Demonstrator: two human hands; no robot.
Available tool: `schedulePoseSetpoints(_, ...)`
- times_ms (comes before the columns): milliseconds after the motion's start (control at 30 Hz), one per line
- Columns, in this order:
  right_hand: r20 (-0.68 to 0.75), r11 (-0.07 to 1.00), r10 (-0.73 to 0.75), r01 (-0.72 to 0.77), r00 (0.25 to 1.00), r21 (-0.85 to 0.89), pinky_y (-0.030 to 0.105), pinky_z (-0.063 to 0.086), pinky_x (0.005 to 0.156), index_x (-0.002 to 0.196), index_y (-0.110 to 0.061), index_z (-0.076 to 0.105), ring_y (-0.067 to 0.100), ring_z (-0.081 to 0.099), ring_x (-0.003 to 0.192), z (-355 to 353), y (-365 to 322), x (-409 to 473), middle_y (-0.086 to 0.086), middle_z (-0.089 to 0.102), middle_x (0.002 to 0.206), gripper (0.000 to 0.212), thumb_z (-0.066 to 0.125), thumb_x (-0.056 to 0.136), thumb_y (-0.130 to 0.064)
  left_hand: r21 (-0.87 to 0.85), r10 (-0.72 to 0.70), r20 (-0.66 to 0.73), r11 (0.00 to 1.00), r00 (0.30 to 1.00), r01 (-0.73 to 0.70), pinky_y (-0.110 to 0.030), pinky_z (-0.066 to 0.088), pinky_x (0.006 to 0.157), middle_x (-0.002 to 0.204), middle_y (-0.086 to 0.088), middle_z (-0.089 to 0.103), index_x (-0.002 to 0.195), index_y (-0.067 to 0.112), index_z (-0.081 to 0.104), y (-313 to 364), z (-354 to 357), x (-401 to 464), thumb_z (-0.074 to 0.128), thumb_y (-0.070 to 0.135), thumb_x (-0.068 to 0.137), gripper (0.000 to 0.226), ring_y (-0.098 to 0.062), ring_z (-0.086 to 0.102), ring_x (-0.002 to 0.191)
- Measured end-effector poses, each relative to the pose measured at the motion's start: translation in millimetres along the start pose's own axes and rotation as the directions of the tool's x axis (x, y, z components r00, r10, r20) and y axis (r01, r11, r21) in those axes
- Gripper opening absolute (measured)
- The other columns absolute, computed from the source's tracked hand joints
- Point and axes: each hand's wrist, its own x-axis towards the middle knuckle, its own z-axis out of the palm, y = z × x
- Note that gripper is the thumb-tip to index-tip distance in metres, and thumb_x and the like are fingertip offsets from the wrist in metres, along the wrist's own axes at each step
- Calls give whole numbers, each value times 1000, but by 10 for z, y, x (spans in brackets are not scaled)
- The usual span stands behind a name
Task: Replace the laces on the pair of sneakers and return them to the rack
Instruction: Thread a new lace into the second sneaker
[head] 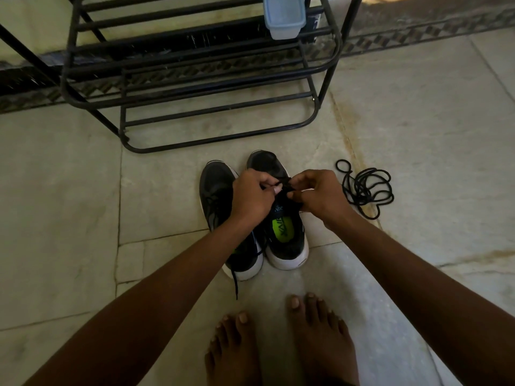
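Two black sneakers side by side on the floor tiles, toes toward the rack [195,79], heels toward the bare feet; right sneaker [287,235] with a green insole, lettering unreadable. Left hand [252,197] and right hand [320,192] pinching its lace above the tongue. Left sneaker [216,190] just left of the grip, coiled black lace [366,188] off right.
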Motion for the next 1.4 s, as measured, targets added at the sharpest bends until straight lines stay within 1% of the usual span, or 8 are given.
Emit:
schedulePoseSetpoints(167, 30, 993, 64, -67, 998, 101, 59, 61, 75, 96, -7, 70, 34, 75, 86, 1, 17, 18, 16, 74, 91, 22, 81, 79, 2, -57, -31, -74, 998, 997, 26, -24, 57, 84, 82, 11, 68, 95, 12, 81, -31, 53, -43, 84, 13, 84, 12, -6, 67, 81)
schedulePoseSetpoints(333, 30, 987, 83, -86, 996, 133, 57, 62, 77, 98, -3, 68, 34, 75, 88, -16, 9, 2, 19, 74, 92, 23, 80, 80, 3, -75, -21, -101, 997, 995, 14, -32, 60, 88, 84, 12, 70, 96, 15, 82, -47, 103, -92, 83, 13, 84, 12, -7, 70, 85)
schedulePoseSetpoints(500, 34, 983, 90, -94, 995, 156, 58, 61, 78, 98, -1, 68, 37, 73, 91, -24, 7, -6, 22, 73, 94, 22, 80, 80, 4, -61, 10, -160, 998, 987, -20, -32, 61, 87, 95, 6, 78, 98, 20, 82, -103, 172, -142, 81, 14, 86, 14, -6, 71, 86)
schedulePoseSetpoints(833, 37, 984, 73, -78, 997, 163, 56, 62, 77, 98, -1, 68, 37, 74, 89, -18, 9, -11, 20, 73, 90, 23, 81, 79, 3, -34, 15, -194, 999, 981, -22, -30, 63, 78, 97, 9, 79, 102, 25, 82, -104, 252, -167, 75, 10, 90, 20, -4, 72, 85)
schedulePoseSetpoints(1033, 40, 984, 56, -62, 998, 169, 53, 63, 77, 99, -1, 68, 34, 75, 87, -11, 24, -39, 19, 75, 89, 24, 82, 79, 1, 16, 57, -181, 998, 982, -55, -43, 61, 79, 101, 7, 75, 103, 28, 80, -152, 280, -177, 75, 9, 89, 24, -22, 68, 97)
schedulePoseSetpoints(1167, 56, 981, 44, -54, 997, 188, 50, 63, 77, 100, 0, 69, 34, 75, 87, -19, 19, -40, 19, 74, 90, 24, 81, 80, 2, 77, 71, -209, 995, 975, -56, -37, 58, 81, 101, 5, 63, 97, 25, 80, -101, 293, -164, 77, 7, 86, 21, -22, 60, 102)
schedulePoseSetpoints(1300, 89, 978, 35, -53, 995, 200, 37, 61, 73, 101, 1, 72, 23, 73, 81, -18, -1, -51, 21, 74, 96, 11, 69, 91, 0, 90, 77, -206, 994, 976, -59, -44, 57, 80, 100, 4, 66, 96, 25, 80, -125, 300, -152, 78, 9, 85, 19, -23, 61, 99)
schedulePoseSetpoints(1400, 113, 950, 90, -119, 989, 288, 31, 61, 70, 104, 4, 72, 28, 72, 85, -26, -14, -26, 24, 73, 102, 19, 55, 98, 0, 125, 103, -211, 989, 972, -78, -48, 55, 82, 100, 5, 74, 101, 27, 80, -129, 289, -176, 77, 12, 87, 21, -24, 62, 92)
